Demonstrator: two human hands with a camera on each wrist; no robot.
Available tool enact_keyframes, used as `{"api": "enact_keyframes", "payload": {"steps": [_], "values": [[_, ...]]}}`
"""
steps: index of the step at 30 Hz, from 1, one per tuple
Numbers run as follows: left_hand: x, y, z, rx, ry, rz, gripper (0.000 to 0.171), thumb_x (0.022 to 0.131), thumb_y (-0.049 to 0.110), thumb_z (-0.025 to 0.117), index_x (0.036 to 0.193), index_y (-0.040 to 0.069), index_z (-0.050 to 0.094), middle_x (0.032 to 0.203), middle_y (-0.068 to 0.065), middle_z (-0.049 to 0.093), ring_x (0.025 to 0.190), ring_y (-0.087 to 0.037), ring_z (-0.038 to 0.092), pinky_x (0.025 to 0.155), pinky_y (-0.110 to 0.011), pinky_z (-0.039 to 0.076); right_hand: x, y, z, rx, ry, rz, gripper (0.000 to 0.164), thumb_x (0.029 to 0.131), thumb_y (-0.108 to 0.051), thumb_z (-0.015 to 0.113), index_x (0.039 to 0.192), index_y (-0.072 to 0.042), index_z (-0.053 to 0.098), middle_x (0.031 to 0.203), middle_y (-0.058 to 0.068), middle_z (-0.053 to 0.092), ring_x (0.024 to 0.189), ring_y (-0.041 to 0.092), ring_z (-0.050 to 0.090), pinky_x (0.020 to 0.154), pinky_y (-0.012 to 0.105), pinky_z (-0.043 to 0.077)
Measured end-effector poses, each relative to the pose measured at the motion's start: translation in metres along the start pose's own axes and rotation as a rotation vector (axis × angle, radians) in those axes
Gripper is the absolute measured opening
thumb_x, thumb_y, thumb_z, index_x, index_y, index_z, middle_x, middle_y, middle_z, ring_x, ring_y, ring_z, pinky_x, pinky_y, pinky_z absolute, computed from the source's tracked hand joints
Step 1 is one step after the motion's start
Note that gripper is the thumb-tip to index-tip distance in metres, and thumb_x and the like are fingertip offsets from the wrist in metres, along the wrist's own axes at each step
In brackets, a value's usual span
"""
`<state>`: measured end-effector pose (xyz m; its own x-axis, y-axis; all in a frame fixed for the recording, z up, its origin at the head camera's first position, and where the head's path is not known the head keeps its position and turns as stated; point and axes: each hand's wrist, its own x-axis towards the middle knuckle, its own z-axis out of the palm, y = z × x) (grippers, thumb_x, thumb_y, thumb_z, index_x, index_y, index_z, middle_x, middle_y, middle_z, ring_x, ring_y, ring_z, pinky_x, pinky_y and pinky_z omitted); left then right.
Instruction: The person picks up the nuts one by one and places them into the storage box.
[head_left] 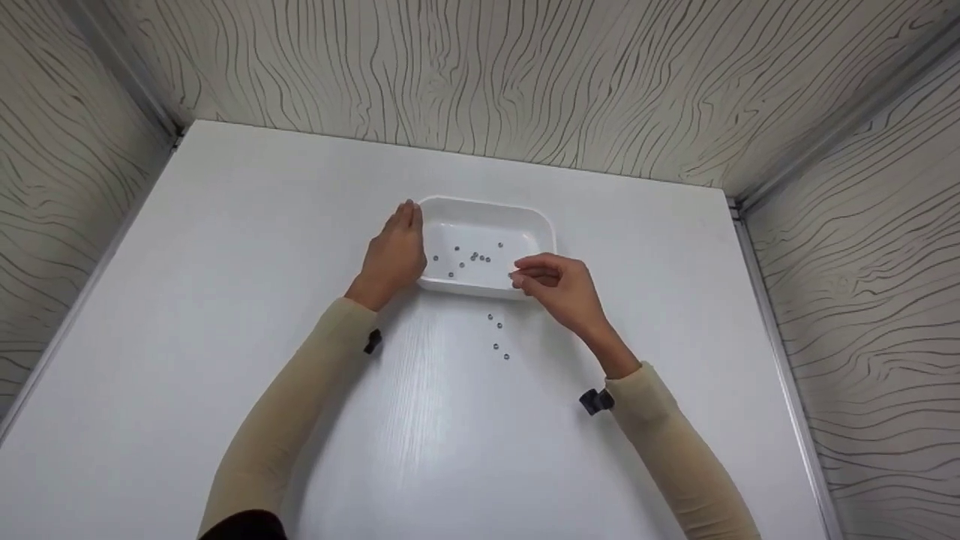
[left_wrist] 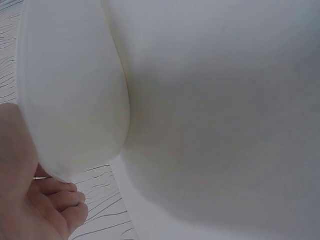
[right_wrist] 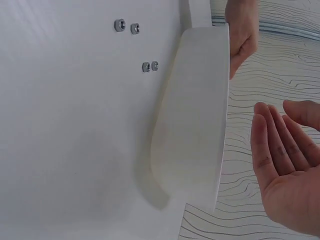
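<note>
A white rectangular tray (head_left: 487,288) lies on the table with several small metal nuts (head_left: 481,258) scattered over its floor. My left hand (head_left: 394,251) holds the tray's left end, its fingers bent round the far corner in the left wrist view. Over the tray's near right corner is my right hand (head_left: 559,289), thumb and fingers apart. One nut (head_left: 511,275) shows right at the right fingertips in the head view. In the right wrist view no nut appears between the thumb (right_wrist: 302,112) and fingers.
Several more hex nuts (right_wrist: 146,67) lie on the white table (head_left: 420,420) just in front of the tray. Wood-pattern panels (head_left: 450,75) stand behind the table and at both sides. Each sleeve cuff carries a small black device (head_left: 596,401).
</note>
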<state>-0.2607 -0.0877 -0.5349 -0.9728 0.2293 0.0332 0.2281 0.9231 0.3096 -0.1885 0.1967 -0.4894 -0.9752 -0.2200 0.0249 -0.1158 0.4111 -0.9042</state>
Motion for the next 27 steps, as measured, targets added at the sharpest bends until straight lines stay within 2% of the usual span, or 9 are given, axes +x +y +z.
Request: {"api": "enact_keyframes", "payload": {"steps": [7, 12, 16, 20, 27], "values": [[-0.001, 0.001, -0.003, -0.007, -0.045, -0.01, 0.06, 0.11, 0.013, 0.037, 0.164, -0.008, 0.02, 0.172, -0.026, 0.024, 0.162, -0.038, 0.027, 0.129, -0.05, 0.037, -0.021, 0.011, 0.008, -0.135, -0.029, -0.022, 0.025, 0.096, -0.014, 0.077, 0.118, -0.004, 0.077, 0.112, 0.008, 0.081, 0.103, 0.021, 0.078, 0.094, 0.035, 0.065], [-0.001, 0.002, -0.003, 0.008, -0.041, -0.012, 0.06, 0.11, 0.014, 0.037, 0.164, -0.008, 0.02, 0.172, -0.026, 0.025, 0.161, -0.038, 0.028, 0.129, -0.049, 0.037, -0.037, 0.021, 0.014, -0.238, -0.115, -0.065, 0.022, 0.097, -0.013, 0.076, 0.116, -0.003, 0.078, 0.112, 0.009, 0.08, 0.103, 0.02, 0.077, 0.093, 0.041, 0.066], [-0.001, 0.002, -0.002, 0.003, -0.045, -0.01, 0.06, 0.111, 0.015, 0.037, 0.164, -0.007, 0.019, 0.172, -0.026, 0.024, 0.161, -0.038, 0.028, 0.129, -0.049, 0.037, -0.049, 0.03, 0.018, -0.381, -0.17, -0.126, 0.023, 0.097, -0.013, 0.075, 0.119, -0.005, 0.077, 0.117, 0.01, 0.08, 0.108, 0.022, 0.076, 0.096, 0.043, 0.065], [0.0, 0.002, -0.002, 0.001, -0.036, -0.009, 0.06, 0.111, 0.015, 0.038, 0.164, -0.007, 0.021, 0.172, -0.026, 0.026, 0.161, -0.038, 0.03, 0.127, -0.05, 0.04, -0.061, 0.038, 0.02, -0.582, -0.208, -0.273, 0.024, 0.097, -0.012, 0.075, 0.12, -0.007, 0.077, 0.118, 0.007, 0.081, 0.112, 0.021, 0.077, 0.096, 0.041, 0.065], [0.001, 0.0, -0.001, 0.004, -0.03, -0.015, 0.059, 0.111, 0.015, 0.038, 0.164, -0.007, 0.022, 0.172, -0.026, 0.026, 0.16, -0.039, 0.032, 0.125, -0.052, 0.041, -0.071, 0.051, 0.022, -0.857, -0.224, -0.654, 0.03, 0.091, -0.006, 0.08, 0.121, -0.008, 0.078, 0.119, 0.005, 0.081, 0.111, 0.016, 0.078, 0.091, 0.032, 0.066]]}}
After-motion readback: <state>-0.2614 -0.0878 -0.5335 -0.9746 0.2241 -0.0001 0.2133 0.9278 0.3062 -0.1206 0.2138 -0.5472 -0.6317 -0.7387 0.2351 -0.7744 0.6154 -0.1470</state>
